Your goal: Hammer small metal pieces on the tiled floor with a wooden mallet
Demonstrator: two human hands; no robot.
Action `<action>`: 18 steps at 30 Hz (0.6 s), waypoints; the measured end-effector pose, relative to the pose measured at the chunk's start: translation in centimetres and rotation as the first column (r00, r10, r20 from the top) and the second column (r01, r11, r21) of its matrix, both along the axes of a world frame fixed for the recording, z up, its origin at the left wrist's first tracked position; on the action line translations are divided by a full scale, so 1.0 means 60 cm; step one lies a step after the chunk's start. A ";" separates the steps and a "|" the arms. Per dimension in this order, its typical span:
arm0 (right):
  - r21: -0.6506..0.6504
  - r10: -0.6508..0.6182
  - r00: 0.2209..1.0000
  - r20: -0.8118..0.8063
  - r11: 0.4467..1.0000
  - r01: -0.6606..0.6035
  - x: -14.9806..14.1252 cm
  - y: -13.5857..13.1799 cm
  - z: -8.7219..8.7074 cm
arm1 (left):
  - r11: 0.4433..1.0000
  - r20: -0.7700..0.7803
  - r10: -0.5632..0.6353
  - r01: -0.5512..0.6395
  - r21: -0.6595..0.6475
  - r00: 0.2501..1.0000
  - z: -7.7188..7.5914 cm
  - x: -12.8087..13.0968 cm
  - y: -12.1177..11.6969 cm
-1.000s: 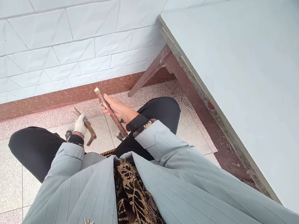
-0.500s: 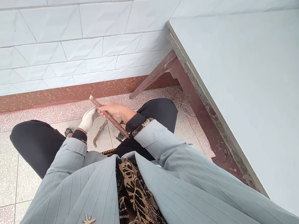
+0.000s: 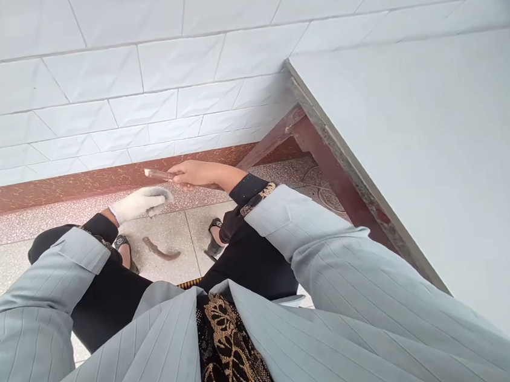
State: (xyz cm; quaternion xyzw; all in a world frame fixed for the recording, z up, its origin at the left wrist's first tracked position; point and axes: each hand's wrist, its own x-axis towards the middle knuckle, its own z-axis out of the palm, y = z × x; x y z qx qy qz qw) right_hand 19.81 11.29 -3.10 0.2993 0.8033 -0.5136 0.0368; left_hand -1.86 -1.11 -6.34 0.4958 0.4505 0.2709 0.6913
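My right hand is closed around a brown stick with a pale, cut-looking end. The stick points left, and the rest of it is hidden behind the hand and wrist. My left hand, in a white knitted glove, is just left of the stick and apart from it. Its fingers are curled round something greyish, too blurred to name. Below the hands, a short, curved brown piece is on the floor between my feet.
A white-topped table with reddish-brown legs stands to my right. The white tiled wall with a reddish skirting rises ahead. Both knees are spread, with a shoe at left and another at right. A pale cable lies under the table.
My left hand has drawn left from the stick. The right hand has risen slightly, and the stick has swung flatter. The brown piece below has turned and is now farther left and lower.
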 end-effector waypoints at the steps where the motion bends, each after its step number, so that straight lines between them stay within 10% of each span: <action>1: 0.118 0.031 0.997 0.064 0.992 -0.039 -0.006 0.000 -0.004 | 0.999 -0.027 -0.009 0.008 -0.038 1.000 0.002 0.001 -0.003; 6: 0.449 -0.064 0.953 0.295 0.890 -0.079 -0.031 -0.016 -0.019 | 0.999 -0.260 -0.037 0.044 0.023 0.965 -0.003 0.011 -0.003; 12: 0.316 0.066 0.922 0.381 0.928 -0.197 -0.020 -0.039 -0.022 | 0.912 -0.492 0.000 0.202 0.358 0.871 0.043 0.017 0.016; 18: 0.124 0.320 0.931 0.176 0.931 -0.344 0.004 -0.053 0.004 | 0.936 -0.358 0.143 -0.008 0.352 0.923 0.080 0.012 0.025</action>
